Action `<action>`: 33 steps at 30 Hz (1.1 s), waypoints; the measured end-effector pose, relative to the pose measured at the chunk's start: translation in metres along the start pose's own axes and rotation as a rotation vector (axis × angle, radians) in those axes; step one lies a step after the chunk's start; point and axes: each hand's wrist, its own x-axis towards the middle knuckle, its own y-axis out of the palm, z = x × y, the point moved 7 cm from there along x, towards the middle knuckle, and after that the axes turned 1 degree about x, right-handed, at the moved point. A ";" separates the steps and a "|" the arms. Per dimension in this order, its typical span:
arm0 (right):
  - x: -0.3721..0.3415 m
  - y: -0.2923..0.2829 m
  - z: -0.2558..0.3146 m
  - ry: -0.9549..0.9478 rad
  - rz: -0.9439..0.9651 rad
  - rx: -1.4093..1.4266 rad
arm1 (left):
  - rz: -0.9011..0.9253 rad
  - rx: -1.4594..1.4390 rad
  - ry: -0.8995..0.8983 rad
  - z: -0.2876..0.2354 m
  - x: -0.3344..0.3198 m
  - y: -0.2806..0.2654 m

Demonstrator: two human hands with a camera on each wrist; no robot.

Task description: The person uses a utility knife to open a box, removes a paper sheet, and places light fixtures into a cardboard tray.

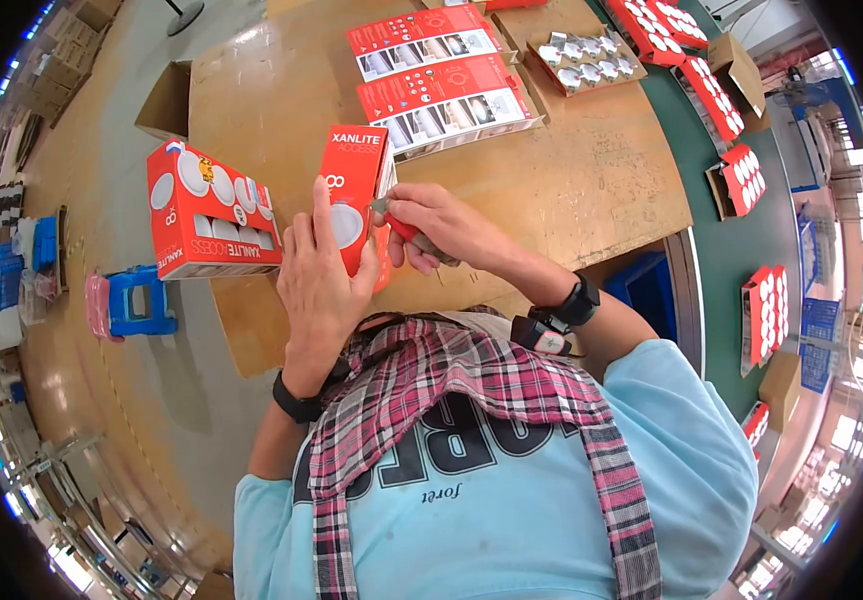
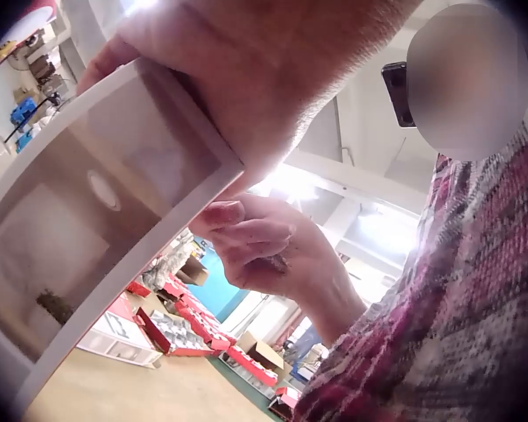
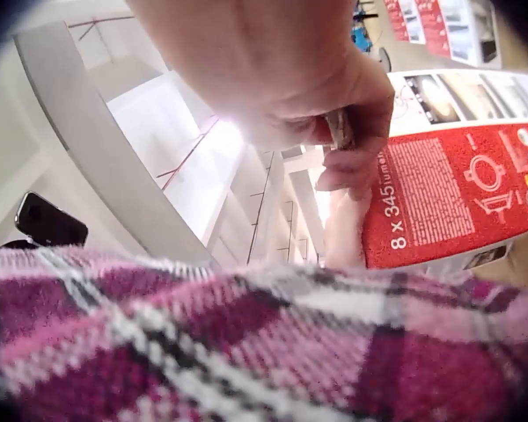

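My left hand (image 1: 320,285) lies spread across the near left side of a red XANLITE lamp box (image 1: 352,160), its index finger straight along the printed face. Over the box's edge in the left wrist view, the same hand (image 2: 238,79) presses close to the photo-printed panel (image 2: 97,189). My right hand (image 1: 442,228) grips a small tool with a red handle (image 1: 404,230) and a grey tip, right at the box's right edge. Its exact kind cannot be told. Seen from the right wrist, curled fingers (image 3: 352,171) surround it beside the red panel (image 3: 449,193) marked 8 x 345 lumen.
Another red lamp box (image 1: 214,215) stands at the table's left edge. Two printed cartons (image 1: 442,90) lie beyond the hands, near a tray of lamps (image 1: 587,65). Several red packs (image 1: 742,180) line the green surface (image 1: 687,130) at right. A blue stool (image 1: 142,300) stands left.
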 end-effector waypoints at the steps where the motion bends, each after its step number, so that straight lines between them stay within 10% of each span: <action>1: -0.001 0.002 -0.002 0.030 0.046 0.017 | -0.002 0.002 0.000 0.000 0.000 0.000; 17: -0.002 -0.004 0.005 0.038 -0.056 -0.229 | 0.010 -0.003 0.006 -0.009 -0.005 0.000; 29: -0.011 -0.017 0.008 0.181 0.440 -0.604 | 0.172 -0.036 0.174 0.004 0.017 -0.007; 33: -0.025 -0.065 0.037 -0.029 0.096 -0.437 | 0.302 0.000 0.422 0.012 0.031 -0.020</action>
